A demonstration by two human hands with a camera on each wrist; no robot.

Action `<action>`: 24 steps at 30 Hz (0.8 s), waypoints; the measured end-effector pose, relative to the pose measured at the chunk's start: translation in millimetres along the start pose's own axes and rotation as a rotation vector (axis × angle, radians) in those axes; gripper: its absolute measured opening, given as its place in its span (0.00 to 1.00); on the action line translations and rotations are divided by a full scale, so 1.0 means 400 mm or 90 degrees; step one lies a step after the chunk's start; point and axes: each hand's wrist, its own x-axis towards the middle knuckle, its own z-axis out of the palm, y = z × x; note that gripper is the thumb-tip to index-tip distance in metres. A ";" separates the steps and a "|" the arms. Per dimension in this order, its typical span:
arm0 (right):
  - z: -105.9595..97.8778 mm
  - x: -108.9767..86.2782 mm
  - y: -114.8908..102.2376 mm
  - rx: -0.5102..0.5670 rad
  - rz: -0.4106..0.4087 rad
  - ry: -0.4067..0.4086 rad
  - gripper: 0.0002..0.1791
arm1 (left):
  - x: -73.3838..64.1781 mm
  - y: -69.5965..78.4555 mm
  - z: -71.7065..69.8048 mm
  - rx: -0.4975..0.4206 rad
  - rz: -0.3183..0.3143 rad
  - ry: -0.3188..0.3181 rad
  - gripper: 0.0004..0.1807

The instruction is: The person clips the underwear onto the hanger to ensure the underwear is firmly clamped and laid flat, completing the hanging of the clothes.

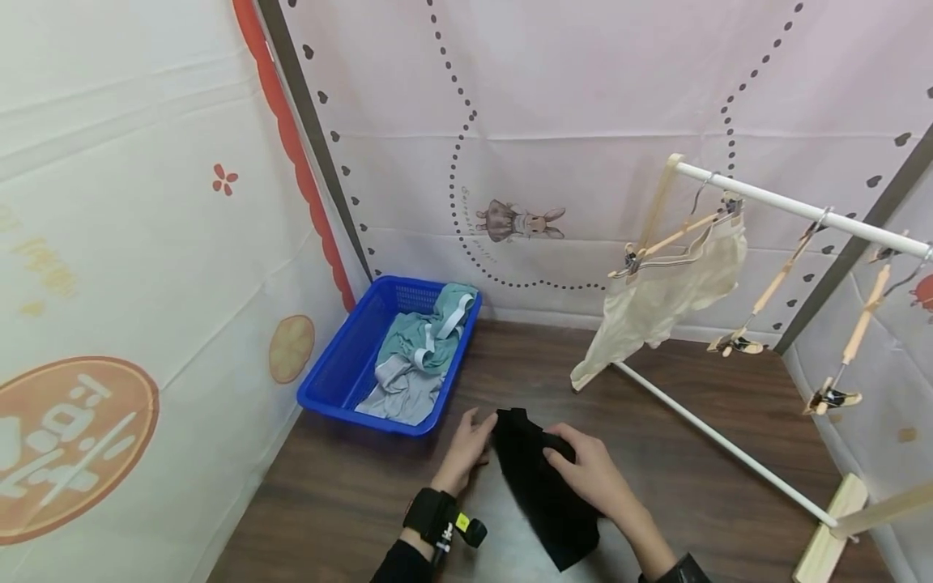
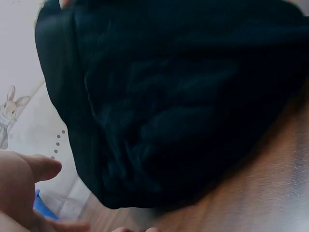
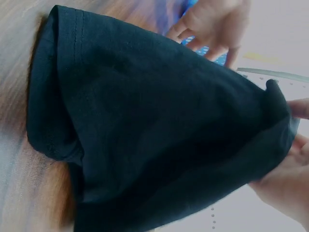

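Black shorts [image 1: 535,486] hang folded over in front of me, above the wooden floor. My right hand [image 1: 592,476] pinches their waistband at the upper right edge, thumb on the near side. In the right wrist view a stitched leg hem shows at the far end of the shorts [image 3: 125,96]. My left hand [image 1: 464,452] is close to the left edge of the shorts, its fingers loosely spread. The left wrist view shows a gap between its thumb and the cloth; whether a fingertip touches the cloth I cannot tell.
Left of the shorts, a blue basket [image 1: 331,389] holds green and grey garments [image 1: 423,348]. A white clothes rail [image 1: 773,198] stands at the right, bearing cream shorts [image 1: 666,279] on a clip hanger and further wooden hangers [image 1: 780,283]. Printed fabric walls surround the floor.
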 end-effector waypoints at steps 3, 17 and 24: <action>-0.012 -0.002 -0.008 0.019 -0.037 -0.026 0.17 | 0.033 0.016 0.007 0.024 -0.015 -0.023 0.44; -0.022 -0.041 -0.003 -0.033 -0.032 0.076 0.14 | 0.028 0.028 -0.004 0.052 0.097 -0.032 0.15; -0.082 -0.054 0.003 -0.013 -0.023 0.027 0.24 | 0.006 0.134 -0.002 0.003 0.199 0.035 0.09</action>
